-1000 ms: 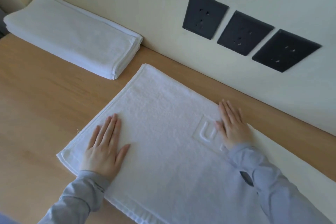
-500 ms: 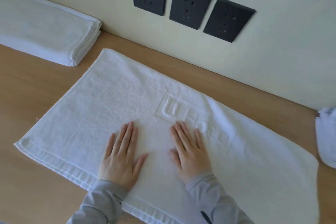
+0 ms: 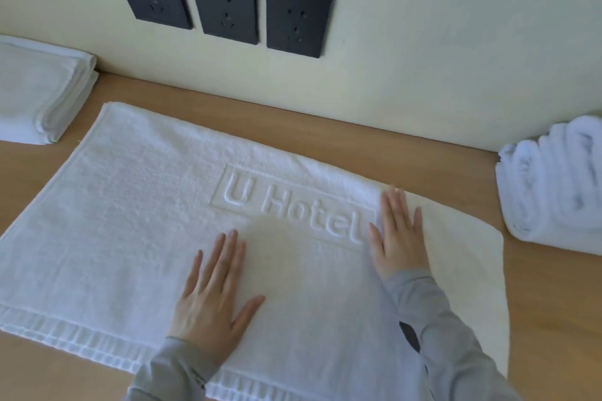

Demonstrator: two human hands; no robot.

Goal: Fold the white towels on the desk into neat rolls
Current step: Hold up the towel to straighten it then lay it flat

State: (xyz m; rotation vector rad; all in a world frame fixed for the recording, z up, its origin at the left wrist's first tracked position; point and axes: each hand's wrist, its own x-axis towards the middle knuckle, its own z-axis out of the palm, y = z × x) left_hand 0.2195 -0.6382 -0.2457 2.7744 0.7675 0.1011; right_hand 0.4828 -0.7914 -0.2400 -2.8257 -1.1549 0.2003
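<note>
Both hands, left hand (image 3: 208, 296) and right hand (image 3: 399, 238), press flat, fingers spread, on the flat white terry towel (image 3: 130, 221), its long axis running left-right across the wooden desk (image 3: 391, 146)

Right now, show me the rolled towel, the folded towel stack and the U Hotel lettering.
rolled towel (image 3: 553, 192): head view, on its outer wrap.
folded towel stack (image 3: 32, 98): head view, on its top face.
U Hotel lettering (image 3: 301, 216): head view, on the raised "o".

"U Hotel" embossed on the spread white towel (image 3: 136, 221)
</note>
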